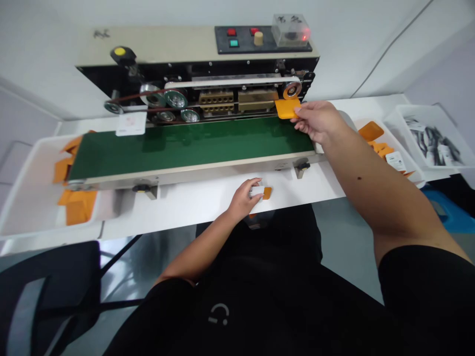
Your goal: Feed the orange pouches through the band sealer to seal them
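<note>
My right hand pinches an orange pouch by its near corner. The pouch's far edge is at the right end of the band sealer, by the silver roller, above the green conveyor belt. Below the belt, on the white table, my left hand is closed around a small white and orange packet, whose orange end sticks out to the right. At the belt's left end a white-faced pouch hangs from the sealer's band.
A white bin on the left catches several orange pouches. On the right stand a tray of orange pouches and another bin of dark, wrapped items. A black chair is at lower left.
</note>
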### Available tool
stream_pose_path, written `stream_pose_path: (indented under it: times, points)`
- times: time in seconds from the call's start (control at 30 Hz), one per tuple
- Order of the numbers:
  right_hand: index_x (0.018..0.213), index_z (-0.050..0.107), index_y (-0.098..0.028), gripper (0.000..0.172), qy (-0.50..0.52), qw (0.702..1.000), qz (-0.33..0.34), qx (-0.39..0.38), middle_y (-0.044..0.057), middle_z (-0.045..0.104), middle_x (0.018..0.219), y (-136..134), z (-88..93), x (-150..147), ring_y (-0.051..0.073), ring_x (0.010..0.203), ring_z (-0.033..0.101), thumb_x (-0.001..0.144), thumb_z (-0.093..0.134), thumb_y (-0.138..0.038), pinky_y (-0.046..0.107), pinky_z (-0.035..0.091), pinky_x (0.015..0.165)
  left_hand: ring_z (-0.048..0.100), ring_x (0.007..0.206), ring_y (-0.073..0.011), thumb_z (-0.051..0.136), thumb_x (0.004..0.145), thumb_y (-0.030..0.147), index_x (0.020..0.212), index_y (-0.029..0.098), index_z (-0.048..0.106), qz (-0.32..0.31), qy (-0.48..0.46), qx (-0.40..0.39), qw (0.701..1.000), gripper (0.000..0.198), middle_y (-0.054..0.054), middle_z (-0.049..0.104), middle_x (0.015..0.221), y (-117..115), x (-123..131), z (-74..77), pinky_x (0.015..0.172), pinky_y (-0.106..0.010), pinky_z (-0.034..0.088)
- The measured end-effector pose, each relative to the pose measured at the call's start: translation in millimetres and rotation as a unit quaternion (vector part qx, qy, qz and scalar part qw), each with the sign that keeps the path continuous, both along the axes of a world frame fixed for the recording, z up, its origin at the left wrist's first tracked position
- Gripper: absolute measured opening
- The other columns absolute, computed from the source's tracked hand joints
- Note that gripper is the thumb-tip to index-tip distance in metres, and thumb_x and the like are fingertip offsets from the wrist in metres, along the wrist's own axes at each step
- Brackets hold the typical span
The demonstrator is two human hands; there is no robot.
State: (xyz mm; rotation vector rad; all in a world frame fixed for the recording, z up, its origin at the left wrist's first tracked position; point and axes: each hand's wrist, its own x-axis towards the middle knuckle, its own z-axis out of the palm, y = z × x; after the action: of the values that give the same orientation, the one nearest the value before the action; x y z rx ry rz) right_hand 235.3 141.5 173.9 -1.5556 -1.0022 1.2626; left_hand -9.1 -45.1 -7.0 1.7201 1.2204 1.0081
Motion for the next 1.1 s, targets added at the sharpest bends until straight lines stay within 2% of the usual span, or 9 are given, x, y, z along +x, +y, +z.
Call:
stream_pose_path:
  times: [0.1,0.2,0.3,0.47,0.53,0.67,0.8,0.97,1.1]
  points:
    - [0.102,0.066,-0.016,0.011,-0.034,0.998,-0.003,0.049,0.008,0.072,0.087,-20.5,2.9,-1.6,0.007,0.05,0.056,0.101,0.068,-0.027,0.019,0.042,0.04,0.069,0.111,-0.0247,0.077,0.088,0.026,0.139,0.025,0.063,0.002,-0.012,-0.002,1.0,0.053,-0.01,0.07,0.119,-1.1,-0.4,0.2,0.094,-0.036,0.057]
    - [0.117,0.065,-0.02,0.024,-0.081,0.98,-0.032,0.178,0.007,0.072,0.101,-72.7,-11.8,0.6,0.007,0.055,0.06,0.099,0.071,-0.036,0.018,0.042,0.042,0.069,0.099,-0.0208,0.075,0.091,0.029,0.14,0.024,0.059,0.014,-0.035,-0.02,0.999,0.052,-0.009,0.069,0.119,-3.1,-2.2,-0.3,0.082,-0.031,0.057]
    - [0.121,0.067,-0.022,0.033,-0.115,0.96,-0.027,0.252,0.004,0.07,0.096,-141.5,-51.6,-5.7,0.009,0.06,0.063,0.097,0.07,-0.044,0.019,0.046,0.047,0.067,0.093,-0.0179,0.072,0.095,0.037,0.14,0.024,0.052,0.036,-0.083,-0.037,0.995,0.05,-0.009,0.067,0.121,-4.5,-3.6,-3.3,0.073,-0.026,0.053]
    - [0.124,0.068,-0.021,0.041,-0.115,0.982,0.066,0.135,0.006,0.07,0.108,-212.9,-130.8,-33.0,0.01,0.07,0.064,0.092,0.073,-0.046,0.024,0.054,0.059,0.066,0.104,-0.0199,0.069,0.098,0.047,0.135,0.024,0.048,0.038,-0.184,-0.023,0.982,0.048,-0.01,0.065,0.121,-4.4,-1.9,-10.7,0.08,-0.028,0.056]
    - [0.131,0.066,-0.022,0.047,-0.079,0.988,0.104,0.082,0.007,0.071,0.112,-219.4,-151.1,-41.1,0.011,0.071,0.065,0.09,0.073,-0.045,0.024,0.054,0.06,0.067,0.091,-0.0163,0.07,0.098,0.049,0.139,0.026,0.045,0.023,-0.202,-0.035,0.978,0.053,-0.01,0.064,0.123,-4.1,-1.7,-12.1,0.072,-0.026,0.056]
    - [0.105,0.069,-0.019,0.029,-0.011,0.988,0.15,0.027,0.001,0.066,0.076,-217.5,-167.3,-46.7,0.011,0.06,0.059,0.094,0.068,-0.045,0.024,0.05,0.059,0.068,0.083,-0.0153,0.072,0.096,0.053,0.149,0.028,0.039,-0.003,-0.212,-0.045,0.976,0.067,-0.011,0.066,0.127,-3.2,-1.9,-11.6,0.072,-0.028,0.059]
    - [0.096,0.067,-0.018,0.026,0.027,0.996,0.08,0.026,-0.001,0.062,0.065,-213.8,-165.7,-43.9,0.01,0.055,0.055,0.092,0.071,-0.044,0.022,0.048,0.057,0.072,0.1,-0.0222,0.07,0.097,0.057,0.157,0.028,0.033,0.0,-0.206,-0.05,0.977,0.076,-0.012,0.068,0.126,-1.9,0.4,-10.9,0.081,-0.032,0.061]
    - [0.095,0.067,-0.019,0.026,0.061,0.997,0.022,0.05,0.0,0.064,0.067,-210.0,-156.9,-33.0,0.009,0.055,0.055,0.091,0.074,-0.043,0.022,0.046,0.057,0.072,0.085,-0.0193,0.069,0.096,0.059,0.155,0.027,0.037,0.026,-0.192,-0.065,0.979,0.074,-0.008,0.069,0.111,-1.4,0.5,-12.7,0.073,-0.03,0.06]
    - [0.093,0.069,-0.019,0.028,0.129,0.991,-0.003,0.039,0.0,0.065,0.072,-207.1,-149.9,-30.0,0.009,0.061,0.056,0.083,0.082,-0.042,0.023,0.047,0.061,0.071,0.086,-0.0182,0.07,0.096,0.056,0.145,0.025,0.053,0.007,-0.136,-0.064,0.989,0.06,-0.009,0.07,0.119,-1.5,-3.0,-10.4,0.074,-0.029,0.06]
